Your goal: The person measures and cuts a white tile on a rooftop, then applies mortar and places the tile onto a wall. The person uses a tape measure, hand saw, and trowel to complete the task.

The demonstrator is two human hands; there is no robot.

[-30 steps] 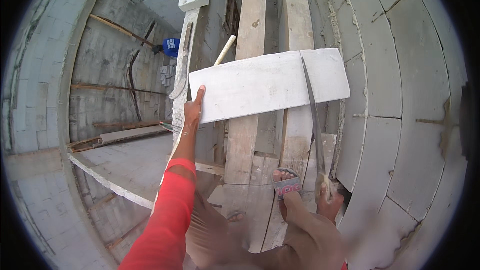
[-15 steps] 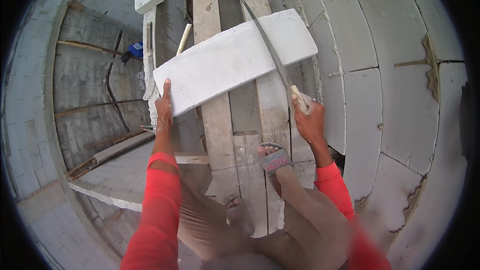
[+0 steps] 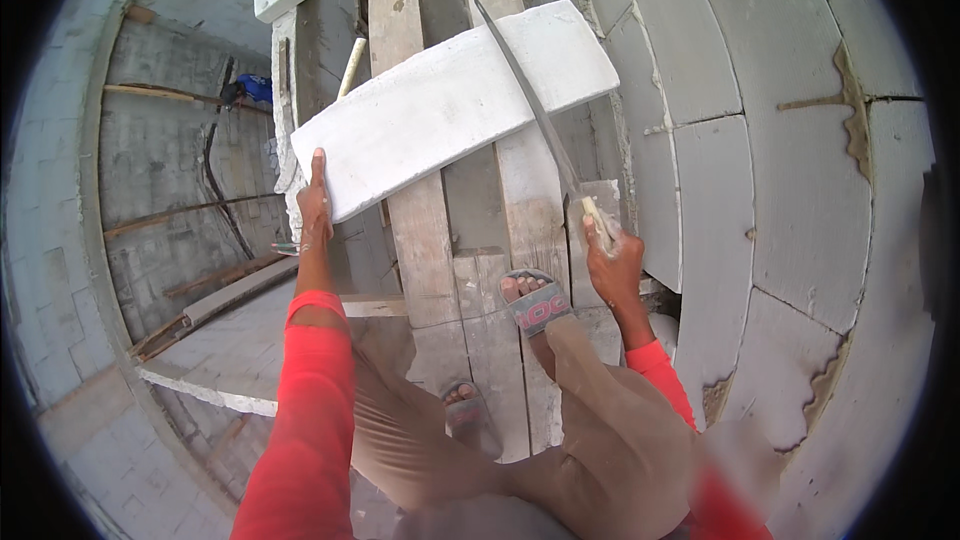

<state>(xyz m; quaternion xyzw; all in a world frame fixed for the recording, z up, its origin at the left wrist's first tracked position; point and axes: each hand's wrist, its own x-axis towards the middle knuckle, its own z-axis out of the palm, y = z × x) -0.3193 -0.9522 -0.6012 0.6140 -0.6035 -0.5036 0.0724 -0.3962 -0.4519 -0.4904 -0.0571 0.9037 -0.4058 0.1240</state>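
Ideally, you'd press the white block [image 3: 410, 105] down firmly with your left hand [image 3: 314, 208], which grips its near-left corner, thumb on top and fingers hidden from view. Your right hand [image 3: 617, 262], well apart from it, is closed around the handle of the saw [image 3: 527, 88], whose blade lies across the block toward its right end; whether it has bitten in, you can't tell from above. Long, light strokes, blade square to the long edges, should give the cleanest cut, and the overhanging right end probably wants watching in case it snaps off. The block rests aslant over the wooden planks [image 3: 425, 250], right end farther from you. It looks chalky and matte, long and slab-like, with a fairly smooth top and a narrow, greyer near side.
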